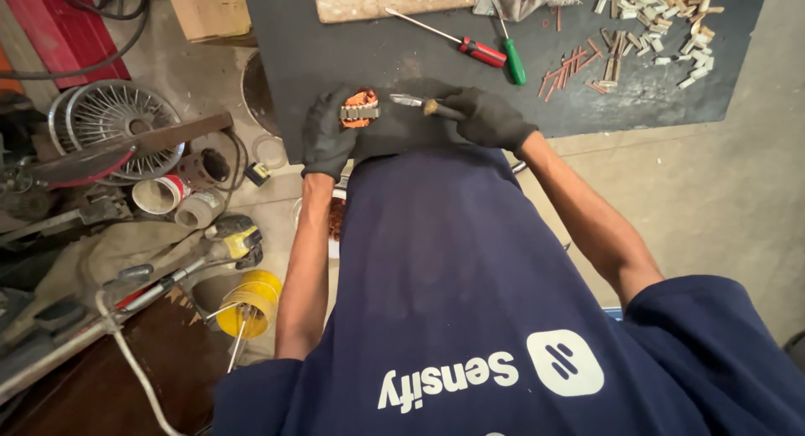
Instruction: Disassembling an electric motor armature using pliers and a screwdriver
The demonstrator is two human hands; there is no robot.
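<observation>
My left hand (pixel 329 138), in a black glove, grips a small motor stator (pixel 360 109) with copper-orange windings and a grey metal core, held over the near edge of a dark work mat (pixel 352 50). My right hand (pixel 486 117), also gloved, holds a small tool with a wooden handle and metal tip (pixel 417 103); the tip points left, almost touching the stator.
On the mat lie a red-handled screwdriver (pixel 470 47), a green-handled screwdriver (pixel 511 59), thin copper-coloured strips (pixel 579 67) and several pale small pieces (pixel 671 17). Left on the floor are a wire fan guard (pixel 113 117), cans, a yellow spool (pixel 247 302) and tools.
</observation>
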